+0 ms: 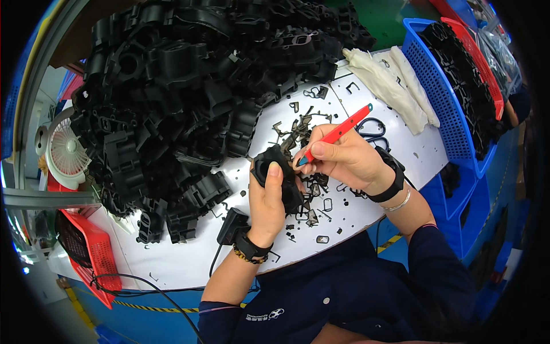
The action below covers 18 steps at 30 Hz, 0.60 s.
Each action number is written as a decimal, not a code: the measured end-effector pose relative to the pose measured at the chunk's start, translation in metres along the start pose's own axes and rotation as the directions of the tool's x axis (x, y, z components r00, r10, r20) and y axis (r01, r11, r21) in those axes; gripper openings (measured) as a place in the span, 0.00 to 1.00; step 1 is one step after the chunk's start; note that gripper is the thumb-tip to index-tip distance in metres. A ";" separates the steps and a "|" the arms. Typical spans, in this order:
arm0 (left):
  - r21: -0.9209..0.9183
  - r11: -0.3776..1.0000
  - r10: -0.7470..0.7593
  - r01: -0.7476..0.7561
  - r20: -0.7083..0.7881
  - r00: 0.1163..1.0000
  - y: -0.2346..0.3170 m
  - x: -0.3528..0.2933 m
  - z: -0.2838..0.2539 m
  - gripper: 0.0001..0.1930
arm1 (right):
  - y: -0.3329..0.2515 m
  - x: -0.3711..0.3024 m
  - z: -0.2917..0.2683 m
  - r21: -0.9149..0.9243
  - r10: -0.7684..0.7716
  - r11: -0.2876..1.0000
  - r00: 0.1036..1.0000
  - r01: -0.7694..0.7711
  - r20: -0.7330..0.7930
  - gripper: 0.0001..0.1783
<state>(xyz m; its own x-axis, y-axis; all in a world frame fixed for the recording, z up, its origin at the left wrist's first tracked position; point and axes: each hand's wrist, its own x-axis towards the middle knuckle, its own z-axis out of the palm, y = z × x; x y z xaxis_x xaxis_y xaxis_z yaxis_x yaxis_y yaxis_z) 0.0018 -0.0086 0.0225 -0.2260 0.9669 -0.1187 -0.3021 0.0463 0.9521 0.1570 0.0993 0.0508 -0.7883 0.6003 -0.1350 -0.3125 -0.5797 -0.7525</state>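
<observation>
Near the middle of the white table, my left hand (268,200) grips a black molded plastic part (291,192), thumb lying along its near face. My right hand (349,157) is closed around a red-handled trimming tool (344,127) with a teal tip; its working end points at the part's right side, and whether it touches cannot be made out. Under and around both hands lie black plastic scraps (312,198). Just beyond my right wrist are dark-handled scissors (373,131), partly covered by the hand. A band is strapped round each wrist.
A tall heap of black molded parts (172,86) fills the far left. A white fan (66,146) and a red basket (106,258) stand at the left edge. White cloth gloves (384,86) lie far right beside a blue crate (438,97) of black parts. A cable (154,286) hangs across the near left edge.
</observation>
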 end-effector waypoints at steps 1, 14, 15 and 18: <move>0.020 1.000 -0.006 0.006 -0.027 1.000 0.001 0.000 0.002 0.24 | -0.003 -0.001 0.001 -0.095 -0.029 0.995 0.999 0.028 -0.013 0.11; 0.015 1.000 0.023 -0.022 -0.081 0.996 -0.003 -0.003 0.000 0.21 | -0.009 -0.008 0.017 -0.766 -0.100 0.630 0.992 0.127 0.082 0.04; 0.063 0.997 0.041 -0.033 -0.121 0.992 -0.003 -0.003 0.003 0.23 | -0.007 -0.008 0.017 -0.786 -0.140 0.592 0.983 0.177 0.116 0.04; 0.134 0.990 0.064 -0.044 -0.151 0.986 -0.002 -0.003 0.005 0.25 | -0.007 -0.008 0.016 -0.803 -0.176 0.554 0.974 0.220 0.146 0.04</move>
<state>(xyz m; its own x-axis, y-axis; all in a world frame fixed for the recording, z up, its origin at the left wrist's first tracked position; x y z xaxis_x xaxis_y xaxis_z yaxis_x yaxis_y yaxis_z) 0.0075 -0.0106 0.0226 -0.3824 0.9187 -0.0986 -0.1651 0.0370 0.9856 0.1570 0.0892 0.0674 -0.7899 0.6059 0.0945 0.0792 0.2537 -0.9640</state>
